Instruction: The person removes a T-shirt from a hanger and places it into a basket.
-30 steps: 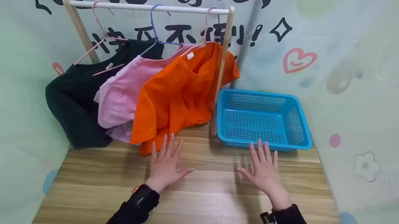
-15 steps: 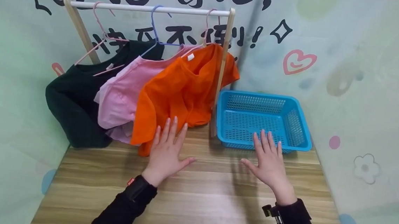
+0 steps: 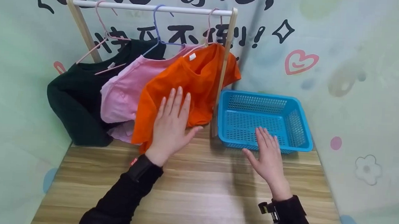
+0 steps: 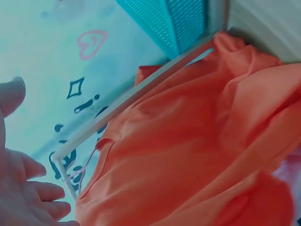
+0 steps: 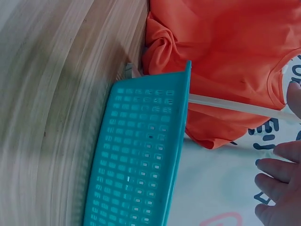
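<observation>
My left hand [image 3: 171, 129], fingers straight, is in front of the orange shirt [image 3: 201, 80]; in the left wrist view its fingers stay apart from the cloth. The shirt hangs on a pink hanger [image 3: 209, 25] at the right end of a small clothes rack [image 3: 143, 7]. Beside it hang a pink top [image 3: 123, 99] on a blue hanger [image 3: 155, 21] and a dark green top [image 3: 73, 106] on another pink hanger [image 3: 100, 20]. My right hand [image 3: 269, 159], fingers also straight, hovers over the near rim of a blue plastic basket [image 3: 267, 95] and holds nothing.
The rack's wooden right post [image 3: 225, 57] stands between the orange shirt and the basket. Beneath everything is a wood-grain table [image 3: 193, 203]. A printed backdrop [image 3: 361, 102] with lettering and drawings encloses the back and both sides.
My left hand has moved forward and up, from the table front to before the orange shirt. The right hand has moved slightly forward over the basket rim, its fingers drawing closer together.
</observation>
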{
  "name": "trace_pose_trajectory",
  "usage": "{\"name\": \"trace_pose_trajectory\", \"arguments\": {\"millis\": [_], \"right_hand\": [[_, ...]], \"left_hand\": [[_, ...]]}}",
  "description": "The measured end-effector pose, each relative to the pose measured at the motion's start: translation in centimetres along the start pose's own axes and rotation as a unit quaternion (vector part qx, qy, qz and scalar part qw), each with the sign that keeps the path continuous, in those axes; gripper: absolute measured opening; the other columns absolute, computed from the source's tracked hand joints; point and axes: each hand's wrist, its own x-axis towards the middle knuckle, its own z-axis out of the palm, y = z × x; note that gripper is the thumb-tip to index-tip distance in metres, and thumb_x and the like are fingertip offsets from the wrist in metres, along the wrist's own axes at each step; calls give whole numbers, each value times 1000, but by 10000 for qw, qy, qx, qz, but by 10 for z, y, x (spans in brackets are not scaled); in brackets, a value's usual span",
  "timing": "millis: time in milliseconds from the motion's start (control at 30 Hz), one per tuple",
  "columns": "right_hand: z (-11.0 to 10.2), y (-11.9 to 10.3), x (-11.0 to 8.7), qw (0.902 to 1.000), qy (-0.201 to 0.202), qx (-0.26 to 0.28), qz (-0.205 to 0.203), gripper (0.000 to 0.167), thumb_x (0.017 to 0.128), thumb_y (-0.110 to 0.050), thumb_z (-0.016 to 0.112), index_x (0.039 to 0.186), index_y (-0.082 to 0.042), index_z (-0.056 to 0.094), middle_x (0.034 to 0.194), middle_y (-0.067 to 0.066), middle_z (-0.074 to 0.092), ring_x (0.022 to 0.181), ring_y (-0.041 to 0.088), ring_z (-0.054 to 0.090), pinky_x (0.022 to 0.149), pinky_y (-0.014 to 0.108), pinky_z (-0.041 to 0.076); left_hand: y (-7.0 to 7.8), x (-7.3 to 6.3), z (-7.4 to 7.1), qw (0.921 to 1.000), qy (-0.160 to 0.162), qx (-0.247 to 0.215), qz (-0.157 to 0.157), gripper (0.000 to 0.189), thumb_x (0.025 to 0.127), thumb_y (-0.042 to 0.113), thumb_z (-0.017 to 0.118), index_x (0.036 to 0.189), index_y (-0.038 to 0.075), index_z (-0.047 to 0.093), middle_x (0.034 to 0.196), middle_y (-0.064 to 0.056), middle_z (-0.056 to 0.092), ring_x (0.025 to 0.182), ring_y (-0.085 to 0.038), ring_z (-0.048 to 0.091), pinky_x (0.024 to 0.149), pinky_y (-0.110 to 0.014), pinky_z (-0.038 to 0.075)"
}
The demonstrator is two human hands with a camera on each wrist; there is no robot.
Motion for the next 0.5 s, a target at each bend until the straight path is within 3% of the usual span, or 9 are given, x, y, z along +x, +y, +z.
{"name": "trace_pose_trajectory", "arguments": {"millis": [133,500], "right_hand": [[5,2,4,9996,150,224,50,74,90,-32,73,146,5,42,148,24,44,140,38,36,116,55,14],[22,7,10,9991,201,385,1,70,90,-27,74,143,7,44,144,26,47,136,42,40,113,59,20]], "left_hand": [[1,19,-6,9995,275,-95,-87,88,92,55,60,156,5,25,162,-17,20,150,-32,13,119,-42,3],[2,64,-21,9981,282,-129,-536,81,97,47,57,156,4,23,162,-17,18,150,-31,12,119,-43,-2]]}}
